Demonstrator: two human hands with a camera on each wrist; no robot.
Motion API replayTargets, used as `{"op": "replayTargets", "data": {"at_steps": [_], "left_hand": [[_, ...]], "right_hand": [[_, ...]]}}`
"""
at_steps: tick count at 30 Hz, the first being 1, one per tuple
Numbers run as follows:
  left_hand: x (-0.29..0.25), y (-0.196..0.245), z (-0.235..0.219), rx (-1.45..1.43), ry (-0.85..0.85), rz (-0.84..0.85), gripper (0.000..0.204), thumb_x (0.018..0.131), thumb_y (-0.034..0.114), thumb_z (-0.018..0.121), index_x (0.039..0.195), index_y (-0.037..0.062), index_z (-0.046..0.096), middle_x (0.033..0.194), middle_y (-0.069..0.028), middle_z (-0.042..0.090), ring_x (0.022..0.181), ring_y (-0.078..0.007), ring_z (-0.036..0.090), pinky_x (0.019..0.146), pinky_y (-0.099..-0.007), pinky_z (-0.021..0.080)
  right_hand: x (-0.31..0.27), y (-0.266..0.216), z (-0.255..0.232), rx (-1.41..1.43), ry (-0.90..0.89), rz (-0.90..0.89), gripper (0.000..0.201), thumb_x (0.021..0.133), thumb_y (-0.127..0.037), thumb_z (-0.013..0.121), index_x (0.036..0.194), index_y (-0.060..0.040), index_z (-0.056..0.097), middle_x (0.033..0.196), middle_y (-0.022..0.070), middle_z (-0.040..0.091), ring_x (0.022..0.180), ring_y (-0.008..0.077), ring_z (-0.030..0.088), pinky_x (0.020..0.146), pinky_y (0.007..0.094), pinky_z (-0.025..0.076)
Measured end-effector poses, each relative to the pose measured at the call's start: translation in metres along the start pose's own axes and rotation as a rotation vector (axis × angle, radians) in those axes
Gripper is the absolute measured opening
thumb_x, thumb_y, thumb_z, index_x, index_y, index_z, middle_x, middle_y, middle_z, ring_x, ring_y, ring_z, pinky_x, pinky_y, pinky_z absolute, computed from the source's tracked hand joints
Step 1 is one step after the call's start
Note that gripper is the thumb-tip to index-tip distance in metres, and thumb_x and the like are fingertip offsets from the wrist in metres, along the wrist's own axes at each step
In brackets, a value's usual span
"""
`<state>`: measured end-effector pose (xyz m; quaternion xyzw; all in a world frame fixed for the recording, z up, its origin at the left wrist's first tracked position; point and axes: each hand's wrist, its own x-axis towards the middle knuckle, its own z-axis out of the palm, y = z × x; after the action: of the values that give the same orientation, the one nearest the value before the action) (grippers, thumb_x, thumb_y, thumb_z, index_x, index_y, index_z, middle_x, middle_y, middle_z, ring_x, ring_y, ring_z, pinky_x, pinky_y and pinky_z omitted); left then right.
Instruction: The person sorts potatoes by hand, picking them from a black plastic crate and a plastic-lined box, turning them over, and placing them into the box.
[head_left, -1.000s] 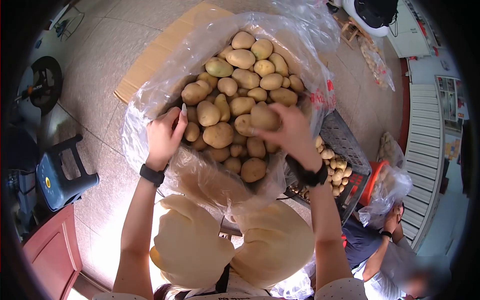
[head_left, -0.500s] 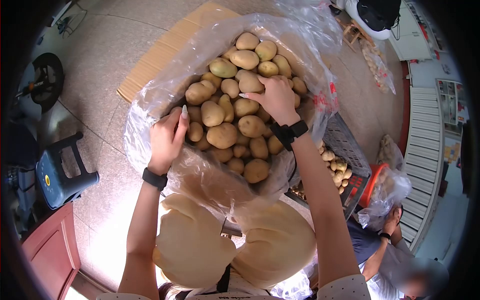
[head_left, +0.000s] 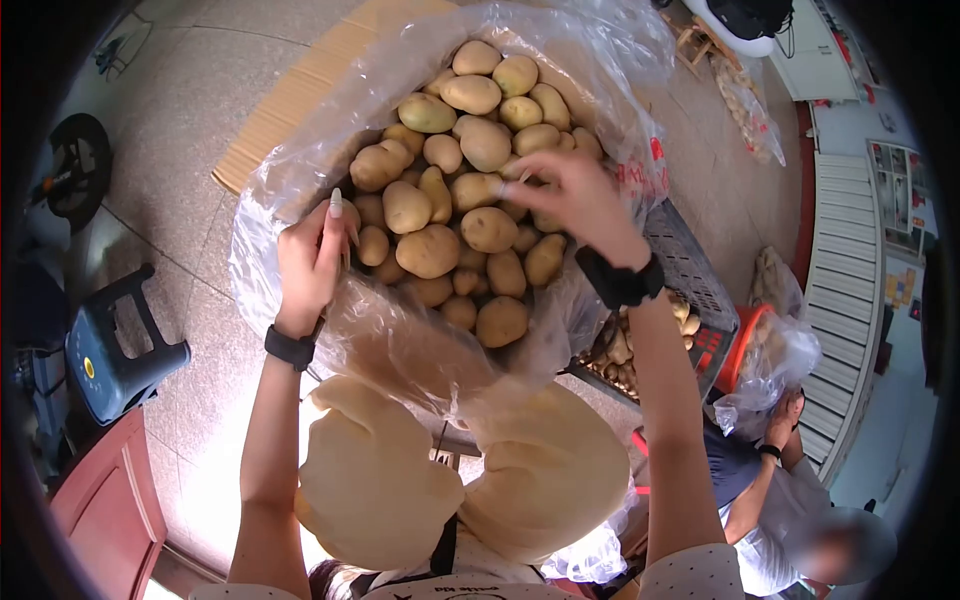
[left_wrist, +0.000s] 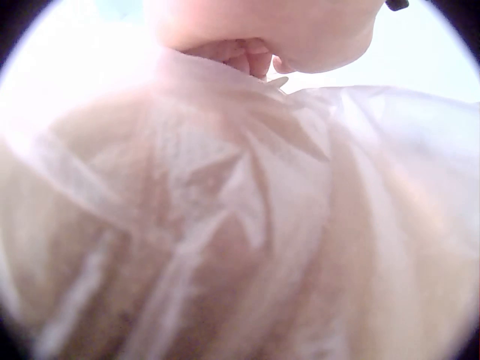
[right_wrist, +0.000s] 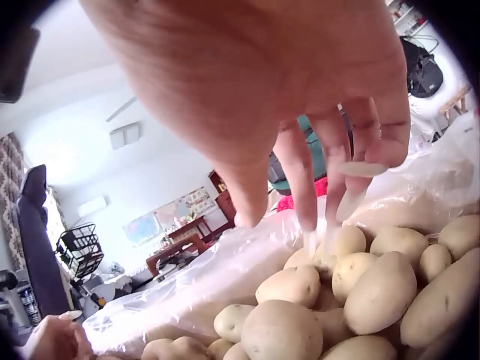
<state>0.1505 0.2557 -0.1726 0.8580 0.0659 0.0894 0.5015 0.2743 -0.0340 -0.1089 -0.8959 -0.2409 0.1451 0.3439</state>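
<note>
A cardboard box lined with a clear plastic bag [head_left: 400,345] holds many potatoes [head_left: 428,251]. My left hand [head_left: 309,262] grips the bag's rim at the box's left side, fingers curled over it; in the left wrist view the hand [left_wrist: 277,30] is above the wrinkled plastic [left_wrist: 225,225]. Over the right part of the potatoes hovers my right hand [head_left: 580,200], its fingers spread and holding nothing. From the right wrist, the hand [right_wrist: 300,90] shows with fingers pointing down above the potatoes [right_wrist: 282,330].
Right of the box stands a dark crate [head_left: 690,255] with smaller potatoes, then a red bucket [head_left: 742,350] with a plastic bag. Another person [head_left: 745,490] sits at the lower right. A blue stool [head_left: 120,350] stands at left, and flat cardboard [head_left: 290,110] lies behind the box.
My right hand went from a potato near the box's right side to one farther back, let go of it, and has drawn back toward the right. My left hand keeps its grip on the rim.
</note>
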Motion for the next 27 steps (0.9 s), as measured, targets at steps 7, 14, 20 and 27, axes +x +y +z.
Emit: {"op": "replayTargets", "data": {"at_steps": [7,14,20,27], "left_hand": [[-0.001,-0.001,-0.001,-0.05,-0.013,-0.03,0.041,0.104,0.028,0.044,0.077,0.0024,0.062,0.054,-0.0054,0.055,0.049,-0.0155,0.055,0.052,-0.0299,0.043],[-0.001,-0.001,0.001,-0.035,0.011,-0.021,0.043,0.104,0.029,0.044,0.077,0.0017,0.063,0.055,-0.0048,0.055,0.049,-0.015,0.054,0.053,-0.0296,0.043],[-0.001,-0.004,0.0,-0.059,-0.007,-0.042,0.043,0.105,0.029,0.044,0.078,0.0014,0.063,0.056,-0.0052,0.056,0.05,-0.0148,0.054,0.052,-0.0297,0.043],[0.004,0.012,-0.008,-0.027,-0.126,-0.022,0.035,0.102,0.029,0.049,0.086,0.0006,0.063,0.063,-0.0067,0.059,0.056,-0.0163,0.057,0.056,-0.0307,0.045]], "right_hand": [[-0.027,0.002,0.05,-0.519,-0.07,-0.072,0.057,0.066,-0.039,0.084,0.106,-0.0075,0.06,0.101,0.0094,0.064,0.107,0.03,0.055,0.087,0.0419,0.048],[-0.028,0.012,0.042,-0.541,-0.079,-0.17,0.064,0.061,-0.037,0.085,0.111,-0.0074,0.06,0.099,0.0097,0.065,0.104,0.0302,0.056,0.086,0.0427,0.048],[-0.031,0.007,0.014,-0.366,-0.087,-0.11,0.06,0.062,-0.034,0.085,0.112,-0.0108,0.061,0.101,0.0083,0.066,0.102,0.0299,0.057,0.086,0.0423,0.049],[-0.028,0.008,-0.024,-0.336,0.1,0.05,0.056,0.065,-0.038,0.086,0.109,-0.0104,0.064,0.094,0.0114,0.064,0.09,0.03,0.062,0.076,0.0403,0.05]]}}
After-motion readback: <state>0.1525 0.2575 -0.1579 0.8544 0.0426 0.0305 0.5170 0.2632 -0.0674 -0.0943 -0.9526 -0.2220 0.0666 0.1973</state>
